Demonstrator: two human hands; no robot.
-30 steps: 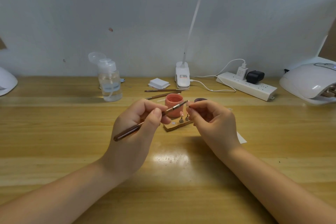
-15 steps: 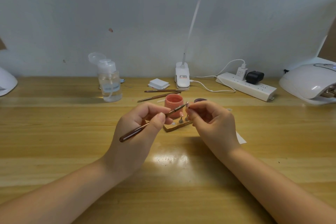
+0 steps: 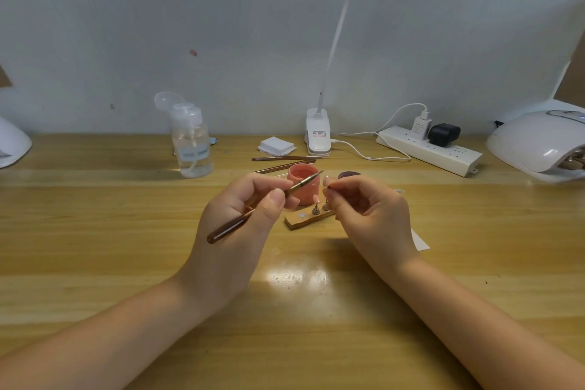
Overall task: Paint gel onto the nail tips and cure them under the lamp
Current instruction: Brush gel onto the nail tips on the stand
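We grip the brush [image 3: 266, 204] in our left hand [image 3: 234, 231], bristles over the jar [image 3: 303, 184]; our right hand [image 3: 370, 215], beside the jar, pinches a tip [image 3: 326, 181].

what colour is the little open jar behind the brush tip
Salmon pink, with matching pink gel inside. The gel jar shows best in the head view, the only one given.

Gel pot [image 3: 302, 182] stands behind nail stand [image 3: 308, 219], bottle [image 3: 191, 142] left.
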